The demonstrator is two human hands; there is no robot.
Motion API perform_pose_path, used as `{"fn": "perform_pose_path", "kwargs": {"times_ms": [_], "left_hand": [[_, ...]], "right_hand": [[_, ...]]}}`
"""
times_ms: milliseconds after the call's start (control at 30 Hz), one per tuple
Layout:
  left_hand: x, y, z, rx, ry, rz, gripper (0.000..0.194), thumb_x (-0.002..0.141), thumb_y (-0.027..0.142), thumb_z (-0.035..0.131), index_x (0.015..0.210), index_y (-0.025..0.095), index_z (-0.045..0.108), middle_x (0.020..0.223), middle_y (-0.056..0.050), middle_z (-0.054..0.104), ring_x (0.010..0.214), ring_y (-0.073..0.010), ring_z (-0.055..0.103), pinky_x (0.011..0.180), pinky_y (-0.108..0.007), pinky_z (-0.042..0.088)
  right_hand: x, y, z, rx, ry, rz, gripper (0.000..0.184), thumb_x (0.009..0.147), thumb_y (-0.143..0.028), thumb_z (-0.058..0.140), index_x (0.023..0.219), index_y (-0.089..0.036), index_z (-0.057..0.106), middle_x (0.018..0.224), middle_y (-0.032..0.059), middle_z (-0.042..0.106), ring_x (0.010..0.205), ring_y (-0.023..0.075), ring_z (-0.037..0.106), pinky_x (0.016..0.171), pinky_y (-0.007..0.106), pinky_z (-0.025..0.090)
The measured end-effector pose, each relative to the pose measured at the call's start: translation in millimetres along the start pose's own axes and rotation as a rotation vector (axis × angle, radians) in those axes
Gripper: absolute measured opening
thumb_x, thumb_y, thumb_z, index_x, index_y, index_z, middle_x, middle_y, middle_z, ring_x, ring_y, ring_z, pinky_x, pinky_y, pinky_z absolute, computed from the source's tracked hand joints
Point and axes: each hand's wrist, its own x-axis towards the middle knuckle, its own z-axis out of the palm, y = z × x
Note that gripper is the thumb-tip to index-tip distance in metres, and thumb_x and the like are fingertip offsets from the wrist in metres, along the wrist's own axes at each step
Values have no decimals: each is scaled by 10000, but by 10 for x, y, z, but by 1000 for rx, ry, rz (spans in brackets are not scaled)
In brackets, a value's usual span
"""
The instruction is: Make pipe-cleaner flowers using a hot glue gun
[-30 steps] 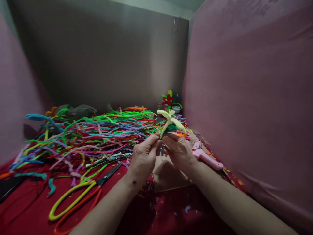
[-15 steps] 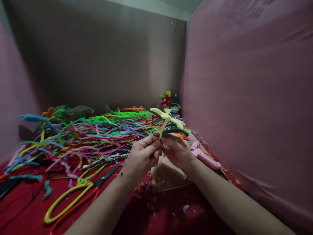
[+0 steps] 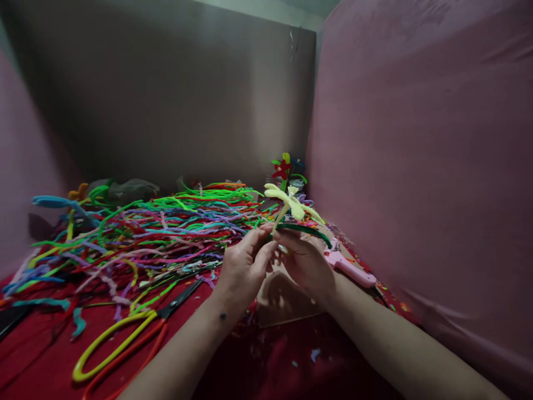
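Note:
A pale yellow pipe-cleaner flower (image 3: 296, 208) rises above my fingertips, its petals spread and tilted to the right. My left hand (image 3: 245, 266) pinches low on its stem, thumb towards me. Close against it, my right hand (image 3: 306, 266) has its fingers closed around the same stem from the right. A dark green pipe cleaner (image 3: 310, 229) comes out at the grip and curves right over my right hand. Where the green piece meets the stem is hidden by my fingers.
Loose coloured pipe cleaners (image 3: 166, 228) are heaped on the left of the red cloth (image 3: 200, 328). Scissors (image 3: 156, 314) with yellow and red handles lie near my left forearm. A pink glue gun (image 3: 352, 270) lies to the right, past a cardboard piece (image 3: 287, 311). Finished flowers (image 3: 283, 168) stand behind.
The flower has turned and shifted slightly right between my fingers. The green pipe cleaner now reaches further right, and my left thumb has shifted.

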Motion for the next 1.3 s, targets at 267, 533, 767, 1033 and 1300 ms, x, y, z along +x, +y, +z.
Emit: {"fn": "perform_pose_path", "kwargs": {"times_ms": [267, 533, 767, 1033, 1300], "left_hand": [[-24, -55, 7, 106, 125, 78, 95, 772, 232, 576, 789, 226, 669, 624, 12, 604, 590, -132, 544, 560, -199, 391], [39, -32, 0, -203, 58, -142, 169, 752, 284, 598, 629, 176, 554, 481, 71, 382, 429, -64, 301, 418, -183, 245], [62, -26, -44, -383, -161, -259, 209, 800, 343, 528, 674, 193, 455, 469, 93, 308, 372, -50, 176, 375, -191, 154], [-6, -200, -46, 765, -34, 355, 154, 848, 183, 410, 879, 184, 561, 731, -53, 588, 642, -173, 561, 574, -256, 373], [29, -202, -109, 678, 1, 404, 205, 840, 116, 400, 921, 169, 580, 748, -38, 635, 664, -142, 581, 602, -224, 404]], "right_hand": [[37, 95, -70, -2, 87, 1, 119, 690, -211, 676, 805, -202, 703, 703, -5, 618, 603, 105, 468, 522, 237, 309], [5, 70, -77, -173, 64, -9, 122, 719, -250, 654, 822, -215, 710, 789, 9, 635, 662, 121, 483, 561, 251, 323], [44, 103, -34, -60, 65, -55, 99, 689, -224, 668, 772, -181, 702, 672, 5, 587, 581, 103, 431, 525, 236, 303], [-9, 153, -51, -138, 120, -64, 90, 723, -236, 624, 782, -223, 692, 780, 14, 606, 616, 114, 421, 506, 237, 282], [-25, 139, -6, -213, 177, -36, 123, 677, -280, 680, 779, -213, 691, 727, 18, 563, 607, 115, 427, 490, 231, 287]]}}
